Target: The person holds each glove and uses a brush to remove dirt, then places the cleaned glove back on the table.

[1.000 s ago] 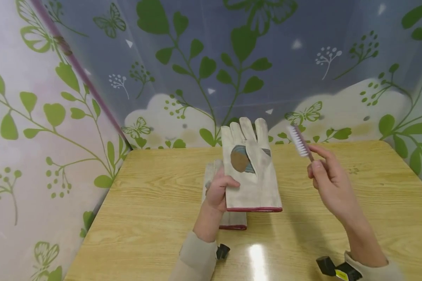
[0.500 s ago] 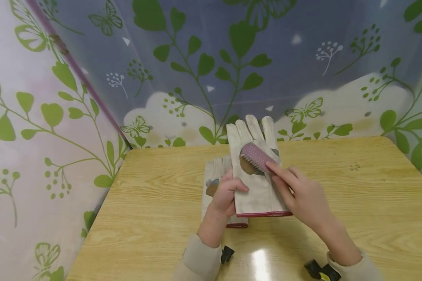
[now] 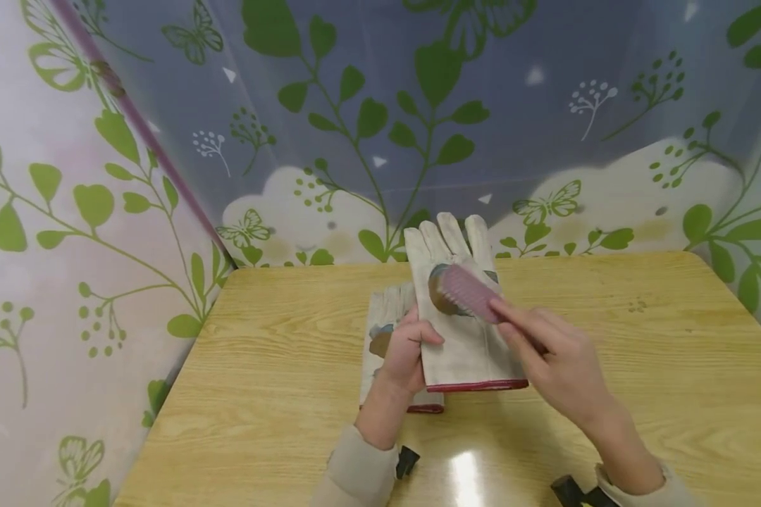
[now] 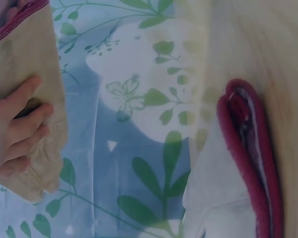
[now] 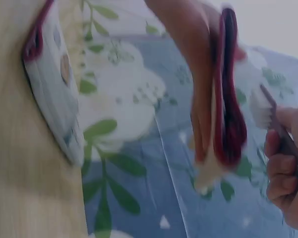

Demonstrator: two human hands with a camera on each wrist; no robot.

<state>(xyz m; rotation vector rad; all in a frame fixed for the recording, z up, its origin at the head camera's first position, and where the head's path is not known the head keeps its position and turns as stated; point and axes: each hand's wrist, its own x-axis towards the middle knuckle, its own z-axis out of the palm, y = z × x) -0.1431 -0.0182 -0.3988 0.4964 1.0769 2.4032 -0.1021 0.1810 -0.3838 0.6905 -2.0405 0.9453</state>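
A cream work glove (image 3: 456, 352) with red cuff trim is held up off the table by my left hand (image 3: 409, 352). The left thumb lies over its near face, and in the left wrist view the fingers (image 4: 27, 129) spread across its back. My right hand (image 3: 558, 359) grips a pink brush (image 3: 472, 292) by its handle. The brush head lies over the glove's brown and blue-grey palm patch, bristles toward it; contact is blurred. In the right wrist view the white bristles (image 5: 260, 109) show. A second glove (image 3: 380, 345) lies on the table behind, partly hidden by the left hand.
The wooden table (image 3: 273, 394) spreads around both hands. Behind it stands a blue and white curtain-like backdrop (image 3: 355, 127) with green leaves, and a pale printed panel (image 3: 57, 282) rises on the left. Dark wrist devices (image 3: 407, 461) sit by the sleeves.
The right hand has brought the brush left from beside the glove onto its palm patch, then shifted it slightly. The held glove has tilted and moved a little right.
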